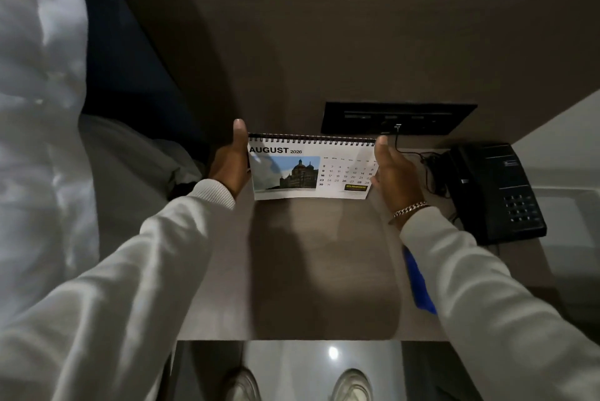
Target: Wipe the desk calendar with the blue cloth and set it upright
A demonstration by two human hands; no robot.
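Your left hand (231,163) grips the left edge of the desk calendar (311,168), thumb up along its spiral binding. Your right hand (394,175) clasps the calendar's right edge, fingers hidden behind the page. The calendar stands with its August page facing you, lower edge at the worktop (324,271). The blue cloth (418,283) lies nearer you than the calendar, mostly hidden by your right sleeve. A black telephone (496,193) sits right of the calendar, its cord tangled between them.
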